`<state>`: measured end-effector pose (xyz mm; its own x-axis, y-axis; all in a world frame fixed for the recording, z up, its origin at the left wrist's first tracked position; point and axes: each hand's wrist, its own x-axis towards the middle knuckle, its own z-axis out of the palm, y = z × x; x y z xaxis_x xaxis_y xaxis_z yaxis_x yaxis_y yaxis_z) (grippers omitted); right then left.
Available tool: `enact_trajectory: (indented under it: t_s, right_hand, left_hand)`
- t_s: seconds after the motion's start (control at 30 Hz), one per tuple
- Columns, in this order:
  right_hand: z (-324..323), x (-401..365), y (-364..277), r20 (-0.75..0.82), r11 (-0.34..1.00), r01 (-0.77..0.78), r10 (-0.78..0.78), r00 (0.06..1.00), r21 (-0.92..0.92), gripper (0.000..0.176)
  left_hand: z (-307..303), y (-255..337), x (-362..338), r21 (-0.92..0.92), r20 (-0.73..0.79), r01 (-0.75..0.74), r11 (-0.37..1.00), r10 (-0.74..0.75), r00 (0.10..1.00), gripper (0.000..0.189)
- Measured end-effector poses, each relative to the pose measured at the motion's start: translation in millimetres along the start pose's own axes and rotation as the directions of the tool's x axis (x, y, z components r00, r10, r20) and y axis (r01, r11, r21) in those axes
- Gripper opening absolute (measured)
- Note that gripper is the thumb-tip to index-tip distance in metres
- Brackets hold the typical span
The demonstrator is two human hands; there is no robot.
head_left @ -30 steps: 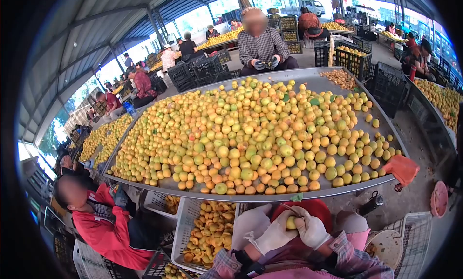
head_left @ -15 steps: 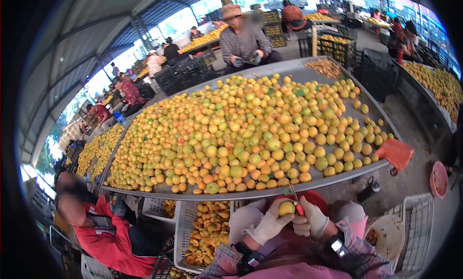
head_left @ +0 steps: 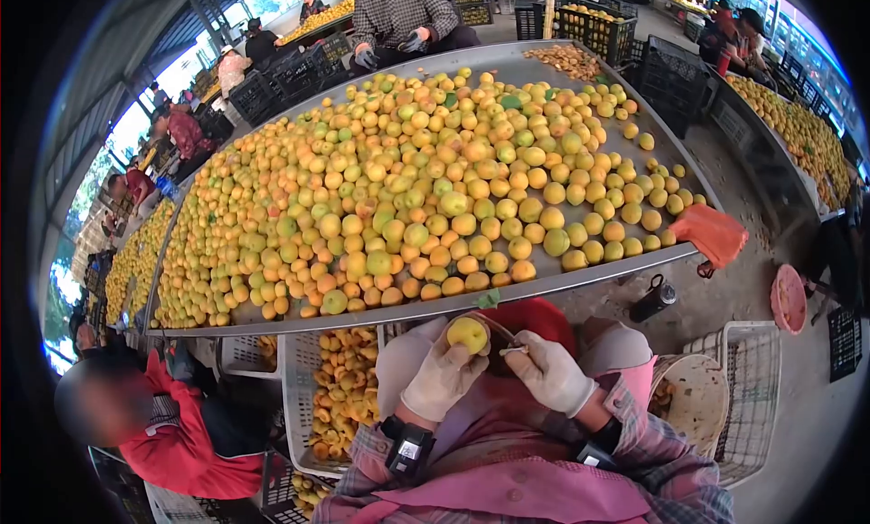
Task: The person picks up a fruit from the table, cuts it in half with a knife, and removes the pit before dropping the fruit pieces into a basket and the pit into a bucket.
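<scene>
In a white glove, my left hand [head_left: 444, 374] holds a yellow-green fruit [head_left: 468, 335] between thumb and fingers. Just to its right, my right hand [head_left: 548, 370], also gloved, is closed around a small tool whose thin curved part [head_left: 497, 326] reaches toward the fruit; its handle is mostly hidden. Both hands are above my lap, below the near edge of a metal table [head_left: 362, 323] heaped with yellow and orange fruit [head_left: 362, 198]. A green leaf [head_left: 488, 298] lies at that edge. A red container [head_left: 544, 323] shows behind my hands.
A white crate [head_left: 299, 406] of fruit pieces stands left of my legs. Beside it sits a person in red [head_left: 195, 442]; another person [head_left: 399, 21] sits across the table. To the right are a dark bottle [head_left: 654, 299], a bucket [head_left: 693, 397], a white crate [head_left: 757, 406] and an orange cloth [head_left: 711, 234].
The view has tilted down and shifted. My hands have moved apart, and the fruit in my left hand now faces up. The red tool handle seen earlier is hidden.
</scene>
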<state>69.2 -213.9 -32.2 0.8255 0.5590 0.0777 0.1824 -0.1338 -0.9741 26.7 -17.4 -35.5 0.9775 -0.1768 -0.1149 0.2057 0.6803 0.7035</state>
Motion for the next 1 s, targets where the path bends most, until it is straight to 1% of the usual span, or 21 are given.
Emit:
enact_trajectory:
  t_s: [0.03, 0.07, 0.13, 0.17, 0.2, 0.27, 0.4, 0.47, 0.53, 0.57, 0.6, 0.67, 0.73, 0.77, 0.8, 0.83, 0.87, 0.9, 0.93, 0.97, 1.0]
  right_hand:
    - [6, -1, 6, -0.028, 0.998, 0.061, -0.061, 0.998, -0.017, 0.026]
    - [8, -3, 8, -0.023, 0.998, 0.061, -0.061, 0.998, -0.018, 0.026]
    - [11, -4, 10, -0.025, 0.992, 0.032, -0.035, 0.999, -0.119, 0.029]
    - [11, -3, 7, -0.022, 0.983, 0.055, -0.06, 0.998, -0.176, 0.03]
    - [10, -3, 3, -0.02, 0.983, 0.054, -0.059, 0.998, -0.176, 0.03]
    - [9, -4, -7, -0.058, 0.952, 0.081, -0.103, 0.993, -0.294, 0.028]
    - [6, -7, -16, -0.047, 0.92, 0.078, -0.104, 0.993, -0.384, 0.027]
    - [5, -8, -23, -0.027, 0.887, 0.031, -0.048, 0.998, -0.461, 0.029]
    - [4, -9, -38, -0.032, 0.877, -0.007, -0.01, 0.999, -0.481, 0.029]
    - [5, -10, -42, -0.039, 0.865, -0.043, 0.027, 0.999, -0.5, 0.03]
    - [4, -10, -41, -0.037, 0.864, -0.042, 0.027, 0.999, -0.501, 0.03]
    - [1, -11, -37, 0.022, 0.866, -0.028, 0.045, 0.999, -0.499, 0.03]
    - [-2, -12, -33, 0.052, 0.893, -0.013, 0.041, 0.998, -0.45, 0.029]
    - [-3, -10, -32, 0.081, 0.915, 0.009, 0.025, 0.996, -0.403, 0.028]
    - [-2, -9, -30, 0.083, 0.913, 0.021, 0.014, 0.996, -0.408, 0.028]
    - [1, -10, -27, 0.037, 0.931, 0.07, -0.061, 0.997, -0.358, 0.027]
    - [3, -10, -26, -0.011, 0.943, 0.124, -0.133, 0.991, -0.309, 0.026]
    - [5, -9, -31, -0.052, 0.939, 0.159, -0.183, 0.982, -0.304, 0.024]
    - [5, -8, -33, -0.05, 0.936, 0.17, -0.195, 0.98, -0.307, 0.024]
    - [5, -7, -33, -0.075, 0.938, 0.179, -0.21, 0.975, -0.298, 0.023]
    - [5, -7, -33, -0.1, 0.941, 0.183, -0.219, 0.971, -0.286, 0.023]
  left_hand:
    - [-1, -2, 1, 0.019, -0.004, -0.009, 1.0, 0.009, 1.0, 0.073]
    - [1, -1, 1, 0.016, -0.006, -0.012, 1.0, 0.012, 1.0, 0.073]
    - [8, 3, 1, 0.022, -0.006, -0.032, 0.999, 0.032, 0.999, 0.071]
    - [7, 3, 2, 0.021, -0.009, -0.032, 0.999, 0.032, 0.999, 0.071]
    - [7, 2, 4, 0.026, 0.025, -0.047, 0.999, 0.046, 0.999, 0.07]
    - [8, 2, 6, 0.028, 0.059, -0.064, 0.998, 0.062, 0.996, 0.069]
    - [11, 4, 4, 0.048, 0.05, -0.046, 0.998, 0.043, 0.998, 0.067]
    - [13, 6, 3, 0.073, 0.057, -0.057, 0.996, 0.052, 0.997, 0.066]
    - [18, 9, 0, 0.305, 0.047, -0.036, 0.952, 0.022, 0.999, 0.063]
    - [18, 9, -1, 0.304, 0.047, -0.037, 0.952, 0.024, 0.999, 0.063]
    - [18, 9, -2, 0.3, 0.061, -0.036, 0.953, 0.019, 0.998, 0.058]
    - [21, 15, -2, 0.295, 0.075, -0.039, 0.955, 0.018, 0.997, 0.054]
    - [31, 30, -6, 0.571, 0.066, -0.002, 0.821, -0.043, 0.997, 0.053]
    - [32, 30, -7, 0.571, 0.065, -0.008, 0.821, -0.036, 0.997, 0.053]
    - [34, 30, -6, 0.52, 0.083, -0.029, 0.853, -0.017, 0.996, 0.052]
    - [36, 30, -4, 0.469, 0.104, -0.053, 0.881, 0.005, 0.995, 0.052]
    - [39, 25, -1, 0.471, 0.111, -0.069, 0.879, 0.019, 0.994, 0.052]
    - [41, 16, 2, 0.303, 0.098, -0.114, 0.946, 0.088, 0.991, 0.057]
    - [42, 9, 4, 0.126, 0.075, -0.16, 0.979, 0.151, 0.986, 0.064]
    - [48, 8, 2, 0.147, 0.023, -0.156, 0.977, 0.155, 0.988, 0.066]
    - [51, 12, 0, 0.148, 0.022, -0.16, 0.976, 0.159, 0.987, 0.066]
